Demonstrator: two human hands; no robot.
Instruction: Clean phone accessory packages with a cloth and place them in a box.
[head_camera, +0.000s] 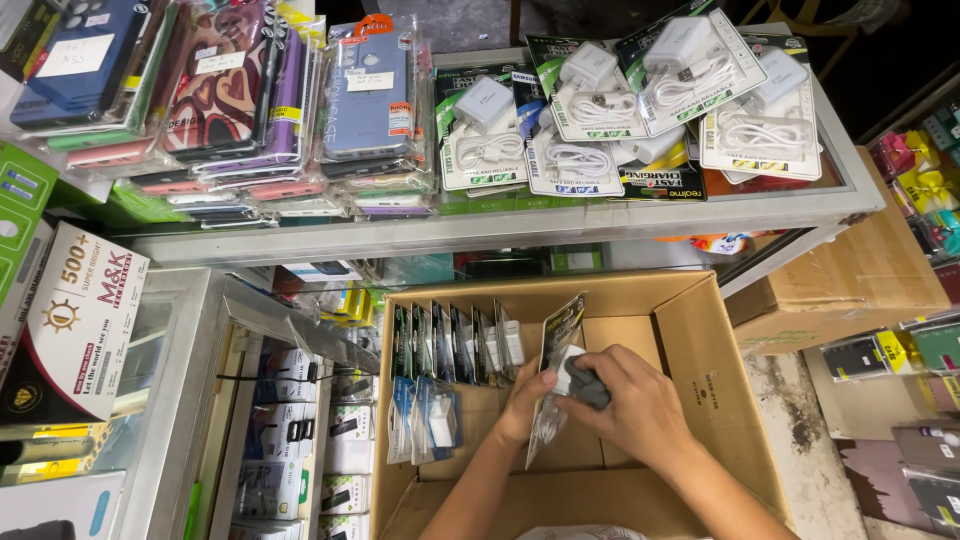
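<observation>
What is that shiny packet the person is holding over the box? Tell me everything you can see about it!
The packet is a flat, see-through plastic sleeve with a dark printed card at the top. It stands nearly upright, leaning a little to the right, above the open cardboard box. Inside it looks like a white charger block. The left hand holds its lower edge, and the right hand covers its front, gripping something dark grey. A row of similar packets stands in the box just to its left.

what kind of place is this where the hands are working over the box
Most likely a small shop or stall selling phone accessories. Bagged phone cases and packaged white chargers are stacked on a glass counter, and both hands handle a packaged charger over a cardboard box holding a row of similar packs.
</observation>
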